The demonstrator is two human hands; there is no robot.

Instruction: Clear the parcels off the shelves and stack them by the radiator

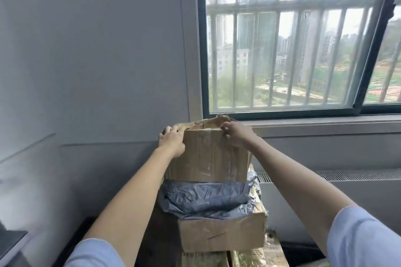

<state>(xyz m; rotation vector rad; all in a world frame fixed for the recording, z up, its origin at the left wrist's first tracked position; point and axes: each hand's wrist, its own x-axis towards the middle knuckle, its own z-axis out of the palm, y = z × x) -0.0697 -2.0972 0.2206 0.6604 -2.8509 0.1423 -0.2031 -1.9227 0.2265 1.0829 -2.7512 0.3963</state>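
A worn brown cardboard parcel point(208, 156) tops a stack in the corner under the window. My left hand point(172, 140) grips its upper left corner, fingers curled over the top edge. At the upper right edge, my right hand point(235, 134) pinches the torn flap. Under it lies a grey plastic-wrapped parcel point(206, 198), then another cardboard box point(221, 233), with more boxes point(258, 256) below. The white radiator point(325, 193) runs along the wall just right of the stack.
A barred window point(293, 39) with a dark frame and a grey sill point(325, 124) sits above the radiator. A grey wall point(97, 60) closes the left side. A dark ledge point(10, 243) shows at the lower left edge.
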